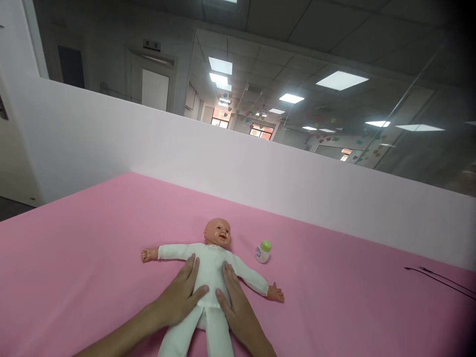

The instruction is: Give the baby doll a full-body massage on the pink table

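A baby doll (211, 277) with a white cloth body lies on its back on the pink padded surface (100, 233), arms spread to both sides and head away from me. My left hand (182, 292) rests along the left side of its torso, fingers stretched out and thumb on the belly. Against the right side of the torso lies my right hand (236, 305), its fingers extended too. Neither hand is closed round anything. Beside the doll's head, on the right, stands a small white jar (263, 252) with a green lid.
A low white wall (230, 161) borders the back of the pink surface, with a glass pane (297, 74) above it. Two thin black cables (442, 280) lie at the right edge. A door (15, 144) is at the far left.
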Tool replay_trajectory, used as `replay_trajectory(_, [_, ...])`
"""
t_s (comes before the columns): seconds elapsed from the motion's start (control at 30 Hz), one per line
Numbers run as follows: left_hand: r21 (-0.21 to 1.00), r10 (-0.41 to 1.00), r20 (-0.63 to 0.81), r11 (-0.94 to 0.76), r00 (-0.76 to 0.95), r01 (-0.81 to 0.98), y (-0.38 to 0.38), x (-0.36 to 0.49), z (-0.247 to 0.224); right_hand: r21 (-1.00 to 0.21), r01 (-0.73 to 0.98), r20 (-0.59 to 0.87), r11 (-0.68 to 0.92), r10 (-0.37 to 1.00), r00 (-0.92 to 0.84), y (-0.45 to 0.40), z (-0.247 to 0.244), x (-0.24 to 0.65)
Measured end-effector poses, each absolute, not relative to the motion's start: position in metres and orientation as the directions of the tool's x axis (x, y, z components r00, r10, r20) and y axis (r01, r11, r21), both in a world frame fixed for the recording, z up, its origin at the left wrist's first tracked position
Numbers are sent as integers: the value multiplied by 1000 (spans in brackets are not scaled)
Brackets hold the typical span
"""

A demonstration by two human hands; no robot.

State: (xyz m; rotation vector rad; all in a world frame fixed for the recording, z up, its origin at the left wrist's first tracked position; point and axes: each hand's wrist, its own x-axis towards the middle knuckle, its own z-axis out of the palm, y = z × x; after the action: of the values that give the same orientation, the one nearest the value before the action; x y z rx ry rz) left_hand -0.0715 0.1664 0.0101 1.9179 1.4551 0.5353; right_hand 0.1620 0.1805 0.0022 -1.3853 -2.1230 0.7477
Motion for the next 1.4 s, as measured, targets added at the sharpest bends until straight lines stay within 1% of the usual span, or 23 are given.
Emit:
replay_trajectory(0.13, [656,930,58,-310,364,688,170,-50,17,-602,648,141,466,861,-488,184,12,155])
replay_trajectory(0.2, [630,925,99,-343,367,696,182,-39,19,-575,649,147,497,844,-516,196,13,150])
replay_trajectory(0.27, [618,930,122,-345,347,706,196,-34,18,-571,653,171,497,851,-497,210,10,146])
replay_trajectory(0.37, [621,947,143,-313,289,718,215,-36,11,-596,678,233,430,901,-367,229,3,145])
replay_trajectory(0.47, [647,965,118,-254,235,719,222,-49,2,-648,685,225,333,943,-246,237,-5,150])
replay_trajectory(0.6, [663,965,76,-238,253,710,212,-72,-3,-666,692,165,279,959,-228,223,-7,163])
replay_trajectory(0.7, [692,955,7,-219,297,688,194,-85,-1,-667,697,85,262,957,-279,200,1,170])
replay_trajectory(0.8, [700,933,-38,-230,357,676,175,-86,4,-663,691,25,286,932,-362,178,15,171])
replay_trajectory(0.87, [688,912,-7,-294,410,664,167,-80,8,-664,665,24,342,898,-439,173,22,166])
replay_trajectory(0.93, [668,888,54,-372,456,644,167,-70,13,-660,632,50,406,863,-503,177,25,157])
replay_trajectory(1.0, [653,879,105,-414,465,634,175,-59,17,-649,619,90,443,852,-515,189,22,148])
replay_trajectory(1.1, [640,903,133,-393,408,660,194,-50,18,-633,642,160,432,885,-437,210,11,139])
replay_trajectory(1.23, [662,946,80,-287,315,693,212,-56,14,-639,672,211,373,926,-313,224,-3,144])
replay_trajectory(1.3, [671,950,54,-262,306,694,210,-64,12,-654,679,193,334,941,-277,221,-6,153])
replay_trajectory(1.4, [686,951,-17,-213,308,695,193,-75,12,-691,671,115,269,957,-264,205,-5,167])
